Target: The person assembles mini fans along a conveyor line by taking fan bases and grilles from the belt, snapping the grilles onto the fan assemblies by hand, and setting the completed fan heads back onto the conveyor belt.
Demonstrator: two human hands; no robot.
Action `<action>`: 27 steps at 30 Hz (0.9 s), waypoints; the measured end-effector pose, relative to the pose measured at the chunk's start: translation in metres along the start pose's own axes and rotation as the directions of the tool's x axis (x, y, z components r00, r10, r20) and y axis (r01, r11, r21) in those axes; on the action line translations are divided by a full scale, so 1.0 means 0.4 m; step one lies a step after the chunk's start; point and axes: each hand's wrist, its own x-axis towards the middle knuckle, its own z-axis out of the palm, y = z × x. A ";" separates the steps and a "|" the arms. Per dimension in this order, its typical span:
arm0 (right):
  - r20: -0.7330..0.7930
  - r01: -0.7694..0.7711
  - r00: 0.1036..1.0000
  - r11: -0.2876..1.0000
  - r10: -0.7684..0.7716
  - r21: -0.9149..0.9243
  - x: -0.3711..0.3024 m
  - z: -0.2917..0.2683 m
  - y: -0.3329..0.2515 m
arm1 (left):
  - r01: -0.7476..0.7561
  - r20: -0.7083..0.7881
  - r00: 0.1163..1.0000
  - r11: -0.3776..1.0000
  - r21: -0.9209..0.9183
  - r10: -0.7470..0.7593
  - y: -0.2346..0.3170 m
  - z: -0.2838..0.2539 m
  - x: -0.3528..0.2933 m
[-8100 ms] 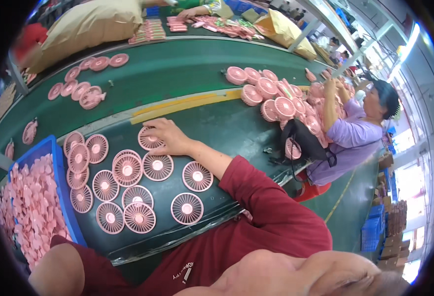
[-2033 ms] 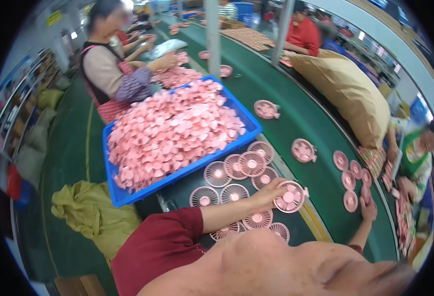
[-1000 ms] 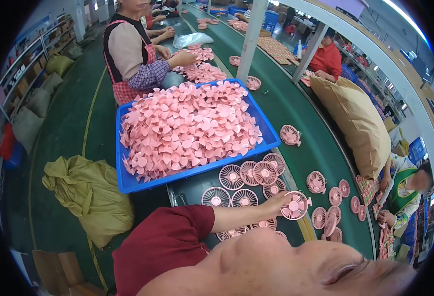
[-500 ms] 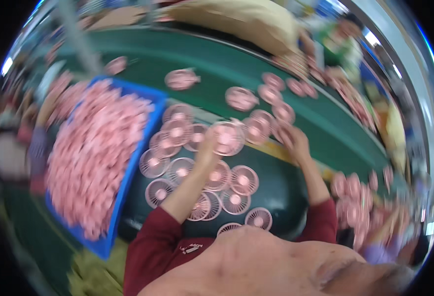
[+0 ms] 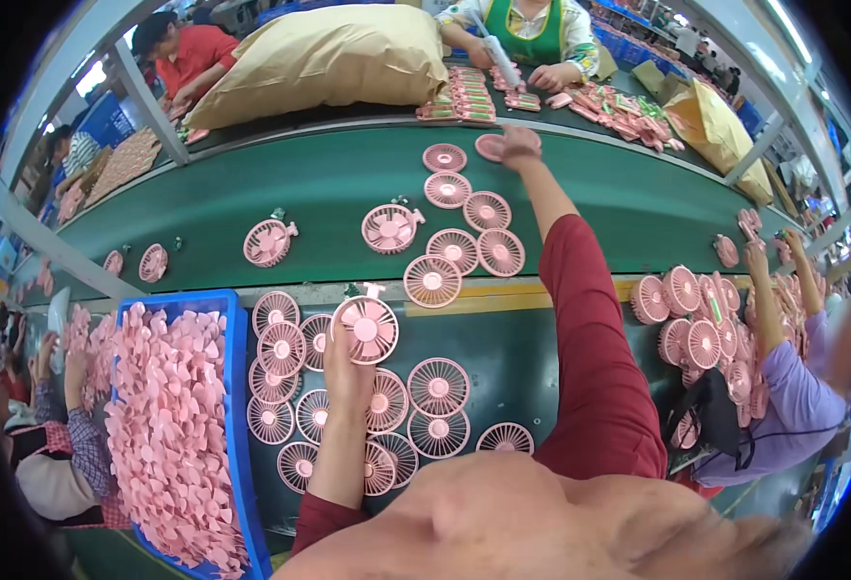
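"One pink fan [image 5: 368, 331]: where?"
"In the left hand [image 5: 350, 362], grip closed on its side, over the surface [image 5: 507, 358]."
"Pointing how?"
"Blades [image 5: 369, 329] up, stub [image 5: 374, 290] and long axis toward the green belt [image 5: 329, 179]."
"And the right hand [image 5: 519, 145]?"
"At a pink cover [image 5: 489, 147] on the belt; I can't tell whether its grip is closed."

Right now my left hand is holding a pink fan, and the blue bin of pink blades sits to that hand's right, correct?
Not quite: in the head view, the blue bin of pink blades sits to the left of your left hand, which is holding a pink fan.
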 end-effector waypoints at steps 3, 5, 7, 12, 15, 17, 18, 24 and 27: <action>0.053 -0.130 0.991 0.989 0.126 0.070 0.029 -0.016 0.064 | 0.006 -0.028 1.000 0.999 0.047 -0.004 0.002 0.021 -0.001; 0.000 -0.186 0.983 0.981 0.186 0.054 -0.029 0.016 0.000 | 0.003 -0.085 0.996 0.999 0.051 0.001 0.017 0.012 -0.013; -0.072 -0.106 0.991 0.993 0.109 0.045 -0.080 0.030 -0.015 | 0.023 -0.094 0.995 0.999 0.042 -0.019 0.012 -0.010 -0.011; -0.383 0.403 0.866 0.903 -0.323 0.149 -0.173 0.036 0.068 | 0.033 -0.046 0.998 0.998 0.046 -0.031 0.003 0.019 -0.002; -0.068 0.247 0.969 0.897 -0.239 0.366 -0.273 -0.016 0.044 | 0.034 -0.033 0.999 0.998 0.050 -0.033 -0.003 0.016 0.010; -0.022 0.241 0.965 0.850 -0.262 0.468 -0.321 -0.066 0.050 | 0.044 -0.031 0.999 0.998 0.038 -0.043 -0.001 0.034 0.017; 0.011 0.240 0.955 0.789 -0.298 0.565 -0.340 -0.098 0.040 | 0.043 -0.019 0.999 0.998 0.036 -0.042 -0.003 0.031 0.025; 0.305 0.294 0.711 0.662 -0.634 0.690 -0.482 -0.258 -0.135 | -0.053 0.003 0.999 0.997 0.062 0.053 0.012 -0.012 0.013; 0.311 0.212 0.689 0.592 -0.655 0.777 -0.468 -0.270 -0.169 | -0.082 -0.033 0.996 0.996 0.033 0.084 -0.030 -0.079 0.015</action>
